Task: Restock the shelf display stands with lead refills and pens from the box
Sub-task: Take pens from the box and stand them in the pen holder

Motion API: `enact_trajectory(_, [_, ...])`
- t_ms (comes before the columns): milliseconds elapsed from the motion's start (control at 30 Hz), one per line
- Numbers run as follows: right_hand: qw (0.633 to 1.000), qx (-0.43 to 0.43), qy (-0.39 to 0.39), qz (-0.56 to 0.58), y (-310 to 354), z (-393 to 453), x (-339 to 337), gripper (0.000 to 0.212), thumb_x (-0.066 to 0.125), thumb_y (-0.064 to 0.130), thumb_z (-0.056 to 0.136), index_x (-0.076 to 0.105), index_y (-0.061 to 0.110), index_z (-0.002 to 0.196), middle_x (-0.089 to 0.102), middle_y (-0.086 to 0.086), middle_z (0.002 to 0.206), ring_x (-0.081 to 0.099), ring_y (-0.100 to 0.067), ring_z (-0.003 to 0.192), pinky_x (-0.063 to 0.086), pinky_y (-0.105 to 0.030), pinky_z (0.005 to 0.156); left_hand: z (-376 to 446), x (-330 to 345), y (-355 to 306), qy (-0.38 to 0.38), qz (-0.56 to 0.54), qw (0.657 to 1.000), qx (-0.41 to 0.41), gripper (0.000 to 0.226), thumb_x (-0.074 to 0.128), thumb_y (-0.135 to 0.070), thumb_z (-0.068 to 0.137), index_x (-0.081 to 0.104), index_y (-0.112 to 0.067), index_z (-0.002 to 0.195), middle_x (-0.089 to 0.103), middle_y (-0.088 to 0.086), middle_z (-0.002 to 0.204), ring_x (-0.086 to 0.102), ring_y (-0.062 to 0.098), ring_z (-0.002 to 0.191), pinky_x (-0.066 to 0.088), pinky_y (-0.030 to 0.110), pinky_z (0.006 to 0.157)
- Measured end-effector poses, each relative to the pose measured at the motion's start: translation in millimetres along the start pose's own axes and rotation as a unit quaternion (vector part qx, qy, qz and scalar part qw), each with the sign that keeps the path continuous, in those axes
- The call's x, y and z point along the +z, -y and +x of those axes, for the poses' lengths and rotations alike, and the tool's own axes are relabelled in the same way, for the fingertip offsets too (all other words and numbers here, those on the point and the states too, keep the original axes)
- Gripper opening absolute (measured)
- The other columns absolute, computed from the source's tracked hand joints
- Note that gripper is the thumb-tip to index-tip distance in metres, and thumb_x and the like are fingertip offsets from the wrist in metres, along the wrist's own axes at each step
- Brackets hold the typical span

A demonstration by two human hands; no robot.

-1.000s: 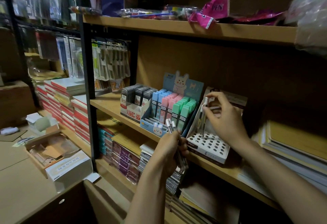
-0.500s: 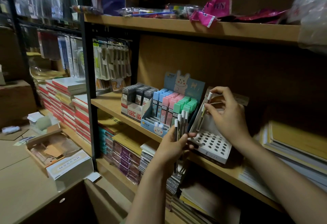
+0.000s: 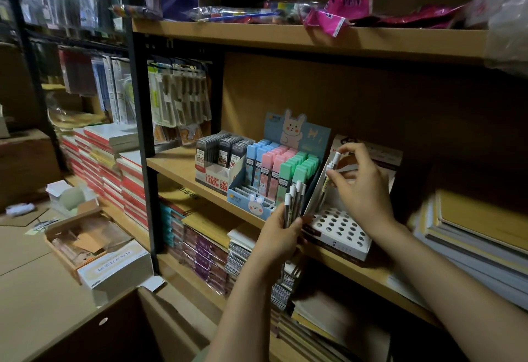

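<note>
wooden shelf (image 3: 183, 166) | grey refill box (image 3: 217, 174) | bunny stand (image 3: 265, 201) | holed pen stand (image 3: 337, 233) | notebooks (image 3: 471, 233)

A white perforated pen stand (image 3: 337, 230) sits on the middle shelf, at 3 o'clock of the blue rabbit-print lead-refill stand (image 3: 257, 204), which holds upright blue, pink and green cases. One white-capped pen (image 3: 328, 177) tilts over the holes; a pen bundle (image 3: 294, 201) stands upright at their 9 o'clock.
</note>
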State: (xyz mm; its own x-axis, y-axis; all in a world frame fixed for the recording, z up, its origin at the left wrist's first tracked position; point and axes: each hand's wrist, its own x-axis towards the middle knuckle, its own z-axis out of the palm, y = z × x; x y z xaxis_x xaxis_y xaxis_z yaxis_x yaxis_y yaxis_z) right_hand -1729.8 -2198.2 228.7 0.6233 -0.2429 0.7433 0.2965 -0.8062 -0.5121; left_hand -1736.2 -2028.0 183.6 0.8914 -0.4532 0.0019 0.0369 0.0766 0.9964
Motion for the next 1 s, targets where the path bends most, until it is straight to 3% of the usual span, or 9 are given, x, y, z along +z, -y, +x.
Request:
enact_trajectory(67, [1.0, -0.005, 0.0, -0.016, 0, 1, -1, 0.039, 0.075, 0.017, 0.084, 0.051, 0.03, 0.112, 0.06, 0.012, 0.078, 0.063, -0.001, 0.062, 0.057, -0.025, 0.051, 1, -1, 1, 0.003, 0.0, 1.0, -0.002, 0.018, 0.044, -0.013, 0.102, 0.052, -0.019, 0.118, 0.064, 0.003, 0.09, 0.057, 0.011, 0.068, 0.043, 0.022, 0.055])
enact_trajectory(167, [0.999, -0.037, 0.006, -0.034, 3, 0, -2, 0.037, 0.076, 0.014, 0.082, 0.055, 0.024, 0.111, 0.057, 0.012, 0.088, 0.059, 0.004, 0.073, 0.052, -0.01, 0.058, 3, -1, 3, -0.001, 0.004, 1.0, -0.007, 0.016, 0.045, -0.013, 0.102, 0.053, -0.018, 0.114, 0.063, 0.001, 0.083, 0.057, 0.009, 0.064, 0.043, 0.022, 0.055])
enact_trajectory(333, [0.998, -0.031, 0.022, -0.052, 3, -5, 3, 0.034, 0.078, 0.013, 0.078, 0.062, 0.022, 0.106, 0.056, 0.004, 0.102, 0.06, -0.009, 0.082, 0.042, -0.007, 0.066, 6, -1, 6, -0.014, 0.014, 1.0, -0.022, 0.016, 0.046, -0.016, 0.102, 0.053, -0.016, 0.116, 0.062, 0.007, 0.084, 0.054, 0.018, 0.072, 0.043, 0.028, 0.061])
enact_trajectory(500, [0.997, -0.012, 0.036, -0.07, 4, -12, 2, 0.035, 0.078, 0.018, 0.08, 0.063, 0.022, 0.112, 0.052, 0.003, 0.106, 0.056, -0.003, 0.078, 0.055, -0.025, 0.07, 5, 1, 4, -0.004, -0.084, 0.996, -0.028, 0.016, 0.045, -0.016, 0.102, 0.051, -0.008, 0.115, 0.073, 0.009, 0.102, 0.055, 0.01, 0.063, 0.043, 0.024, 0.056])
enact_trajectory(567, [0.997, -0.006, 0.028, -0.071, 6, -14, -1, 0.039, 0.076, 0.022, 0.082, 0.061, 0.024, 0.118, 0.049, 0.005, 0.107, 0.055, -0.002, 0.076, 0.055, -0.024, 0.066, 5, 2, 1, 0.016, -0.154, 0.987, -0.031, 0.016, 0.045, -0.014, 0.102, 0.049, -0.004, 0.113, 0.073, 0.013, 0.105, 0.059, 0.011, 0.063, 0.045, 0.025, 0.058])
enact_trajectory(667, [0.999, -0.005, 0.013, -0.029, 10, -19, -8, 0.036, 0.07, 0.025, 0.087, 0.059, 0.027, 0.121, 0.054, 0.008, 0.104, 0.058, -0.005, 0.078, 0.05, -0.016, 0.064, 3, 1, -3, 0.037, -0.223, 0.973, -0.034, 0.013, 0.046, -0.013, 0.101, 0.05, -0.004, 0.11, 0.072, 0.015, 0.108, 0.062, 0.011, 0.066, 0.048, 0.025, 0.061])
enact_trajectory(800, [0.989, 0.064, 0.1, 0.085, 26, -22, -10, 0.034, 0.07, 0.028, 0.087, 0.058, 0.034, 0.119, 0.067, 0.014, 0.09, 0.063, 0.002, 0.08, 0.046, -0.006, 0.063, -3, 3, -8, 0.072, -0.246, 0.966, -0.034, 0.012, 0.048, -0.016, 0.1, 0.054, -0.008, 0.107, 0.073, 0.005, 0.095, 0.063, 0.01, 0.066, 0.047, 0.024, 0.062])
enact_trajectory(900, [0.976, 0.095, 0.127, 0.147, 35, -22, -7, 0.043, 0.079, 0.02, 0.08, 0.058, 0.033, 0.115, 0.069, 0.009, 0.081, 0.064, 0.003, 0.069, 0.049, -0.01, 0.054, -7, 7, -10, 0.087, -0.234, 0.968, -0.023, 0.015, 0.047, -0.016, 0.101, 0.056, -0.01, 0.112, 0.069, 0.002, 0.091, 0.059, 0.01, 0.067, 0.046, 0.022, 0.06])
enact_trajectory(1000, [0.968, 0.112, 0.13, 0.181, 37, -22, -8, 0.038, 0.078, 0.011, 0.079, 0.061, 0.026, 0.11, 0.071, 0.011, 0.077, 0.068, -0.002, 0.067, 0.053, -0.017, 0.051, -9, 17, -7, 0.085, -0.258, 0.962, -0.037, 0.023, 0.046, -0.017, 0.101, 0.055, -0.008, 0.12, 0.07, 0.003, 0.091, 0.06, 0.013, 0.073, 0.049, 0.024, 0.065])
